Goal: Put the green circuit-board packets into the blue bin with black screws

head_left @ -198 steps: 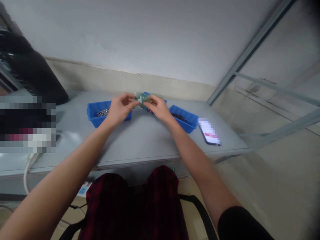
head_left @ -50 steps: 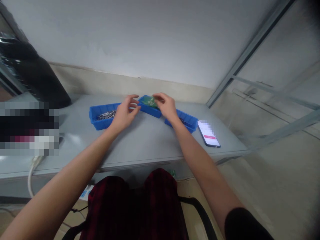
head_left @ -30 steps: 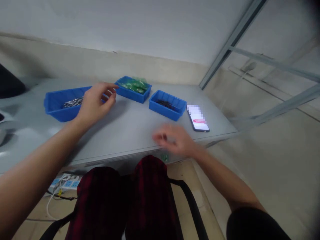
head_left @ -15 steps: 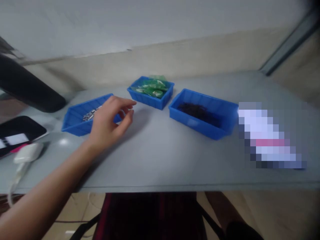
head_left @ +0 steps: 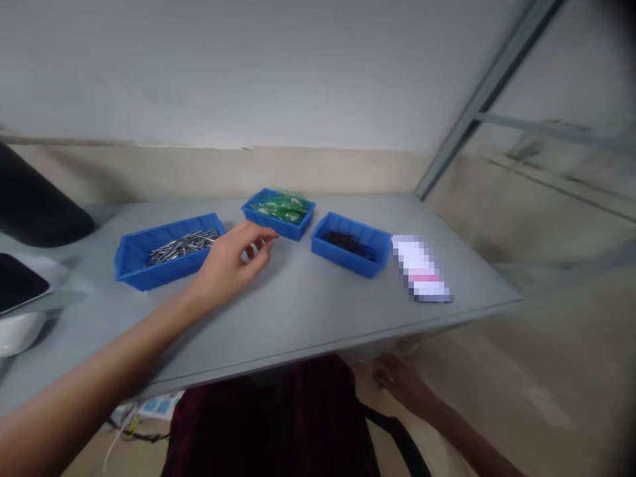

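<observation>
L hand (head_left: 237, 265) mid-frame, loosely cupped — R hand (head_left: 400, 381) btm right, grip unclear.
Best lift L hand clear of frame-left bin (head_left: 169, 272) — rim prob. snags.

Left forearm (head_left: 129, 351) bare, reaching diagonally forward and inward from lower left; wrist (head_left: 189, 305) close to straight. Left hand (head_left: 231, 265) out front, back of hand up, fingers loosely curled. Index finger (head_left: 265, 232) extends furthest, thumb (head_left: 258, 260) below it, visible gap between the two tips. Right forearm (head_left: 460, 427) comes in from lower right, also bare. Right hand (head_left: 397, 379) sits much lower and closer to the body, fingers bent; dim and blurred, exact finger pose unreadable.
</observation>
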`<state>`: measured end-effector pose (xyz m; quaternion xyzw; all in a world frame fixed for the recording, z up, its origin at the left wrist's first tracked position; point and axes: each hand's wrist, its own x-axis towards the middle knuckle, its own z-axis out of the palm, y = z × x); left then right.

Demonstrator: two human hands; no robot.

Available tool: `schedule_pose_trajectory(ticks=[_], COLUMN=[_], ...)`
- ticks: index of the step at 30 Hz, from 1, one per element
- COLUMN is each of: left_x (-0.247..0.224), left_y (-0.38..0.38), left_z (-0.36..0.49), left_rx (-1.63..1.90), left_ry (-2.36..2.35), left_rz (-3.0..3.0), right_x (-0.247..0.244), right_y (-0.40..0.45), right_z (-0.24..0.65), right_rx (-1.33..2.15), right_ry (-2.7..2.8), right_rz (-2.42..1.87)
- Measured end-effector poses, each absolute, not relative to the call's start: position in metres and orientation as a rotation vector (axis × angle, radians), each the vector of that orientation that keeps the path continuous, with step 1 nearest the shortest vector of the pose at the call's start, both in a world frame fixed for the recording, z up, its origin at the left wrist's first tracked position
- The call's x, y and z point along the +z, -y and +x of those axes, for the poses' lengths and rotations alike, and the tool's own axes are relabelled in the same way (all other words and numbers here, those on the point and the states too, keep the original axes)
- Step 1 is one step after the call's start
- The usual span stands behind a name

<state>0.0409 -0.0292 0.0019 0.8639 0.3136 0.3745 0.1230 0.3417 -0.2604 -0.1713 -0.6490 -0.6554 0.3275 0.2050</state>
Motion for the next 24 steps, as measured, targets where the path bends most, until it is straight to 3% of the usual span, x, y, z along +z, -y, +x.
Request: schedule_pose_trajectory(ticks=[3,5,9,15,24], left_x=[0.014,0.017,0.008,0.005,0.005], left_y=[0.026,0.021,0.011,-0.004,-0.018], left_z=[0.05,0.051,0.042,0.023,0.024], left_rx=[1.041,1.069,1.218,1.406,1.459], left_ry=[-0.756,-0.664,-0.572,-0.729,-0.824], left_rz=[2.526,2.586,2.513,1.977,1.871], right_x=[-0.085,-0.032,0.021,0.023,-0.015], right_y=[0.271,0.252,0.155,0.012,-0.002], right_z=[0.326,0.301,0.242,0.18,0.176], right_rx=[0.95,0.762,0.373,0.403,0.716], right_ry=[1.85,1.853,1.633,1.483,1.446], right_rz=[-1.7,-1.625,-1.374,-1.067,-0.975])
